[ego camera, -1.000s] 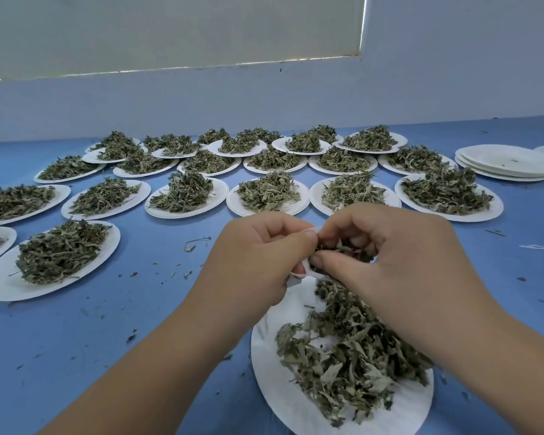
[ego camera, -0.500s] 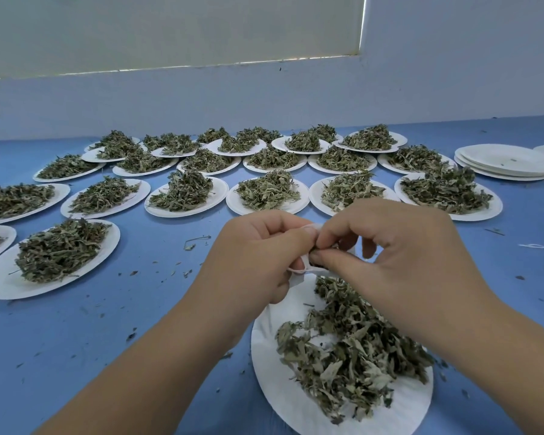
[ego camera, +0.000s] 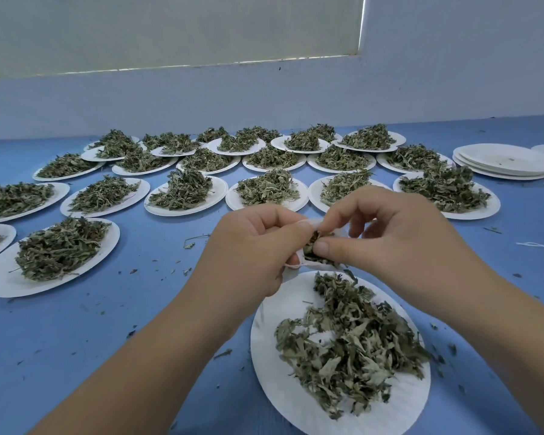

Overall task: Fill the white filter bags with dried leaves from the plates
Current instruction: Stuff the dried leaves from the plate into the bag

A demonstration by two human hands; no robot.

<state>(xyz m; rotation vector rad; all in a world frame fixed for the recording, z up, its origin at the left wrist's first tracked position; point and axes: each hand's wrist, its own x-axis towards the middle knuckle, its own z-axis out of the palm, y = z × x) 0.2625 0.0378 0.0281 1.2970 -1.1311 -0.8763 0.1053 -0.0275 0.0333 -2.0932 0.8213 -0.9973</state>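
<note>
Filter bag [ego camera: 311, 262] gripped by left hand [ego camera: 255, 246], right hand [ego camera: 399, 240] fingers [ego camera: 324, 248] pinching dried leaves [ego camera: 312, 241].

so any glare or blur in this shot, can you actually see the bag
Head view: soft even light, no glare, faint shadows; wide-angle stretch at the edges; the filter bag is sharp but mostly hidden between the left hand and right hand.

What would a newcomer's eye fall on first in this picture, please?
First, the left hand holding a small white bag while the right hand pinches dried leaves at its mouth, just above the near plate. Behind, rows of leaf-heaped plates cover the blue table, with a stack of empty plates at far right.
</note>
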